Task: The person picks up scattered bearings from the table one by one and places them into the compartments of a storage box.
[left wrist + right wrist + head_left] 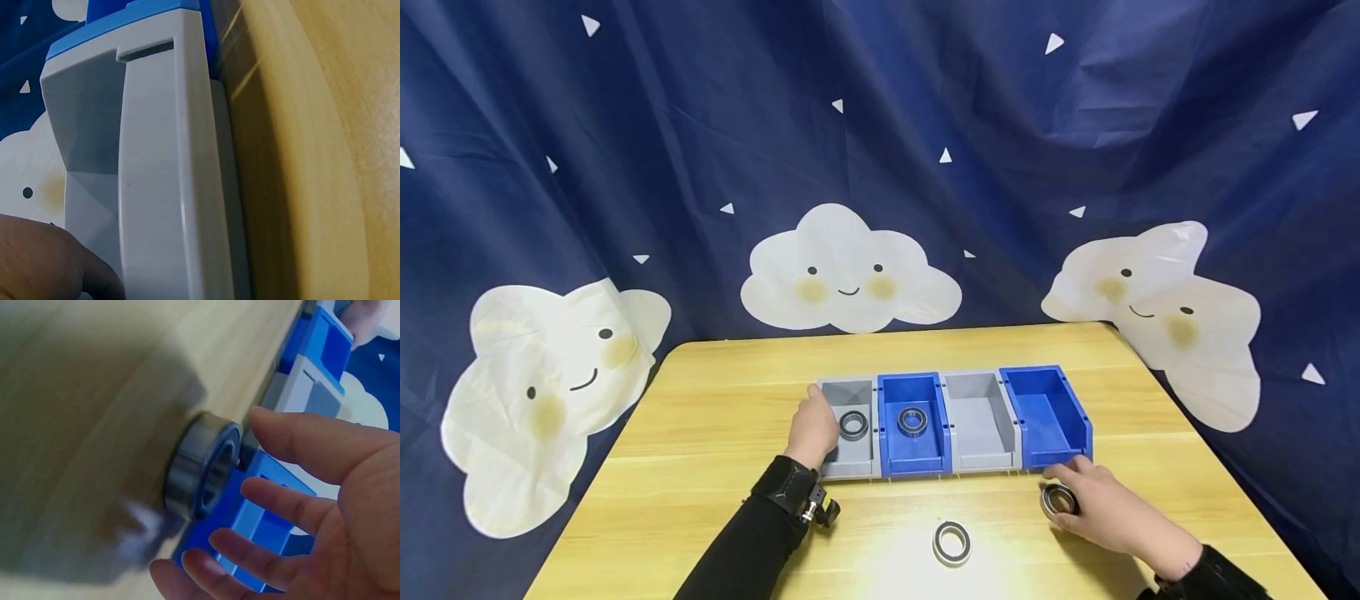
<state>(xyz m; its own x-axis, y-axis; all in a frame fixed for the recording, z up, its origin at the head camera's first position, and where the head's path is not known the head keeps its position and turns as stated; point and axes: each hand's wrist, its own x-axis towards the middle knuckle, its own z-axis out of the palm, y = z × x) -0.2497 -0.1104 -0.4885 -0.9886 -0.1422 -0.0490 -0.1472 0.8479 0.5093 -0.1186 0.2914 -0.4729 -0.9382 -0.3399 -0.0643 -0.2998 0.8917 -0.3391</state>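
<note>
Metal bearing [199, 464] within reach of a right hand [1108, 507]

Right-hand fingers [287, 503]: spreading apart, loosely bent, gripping nothing; thumb and forefinger tips are sitting just beside the bearing, contact being unclear.
Bearing: sitting at the table [737, 417], before the right-end blue bin [1041, 412].
Second bearing [952, 561]: lying flat, nearer the viewer.
Left hand [814, 427]: resting at the side of the left-end grey bin [848, 468]; its grip cannot be told.
Third bearing [853, 437]: lying in that bin.
Fourth bearing [912, 432]: lying in the adjoining blue bin [913, 465].
Navy curtain [880, 83]: hanging behind.
</note>
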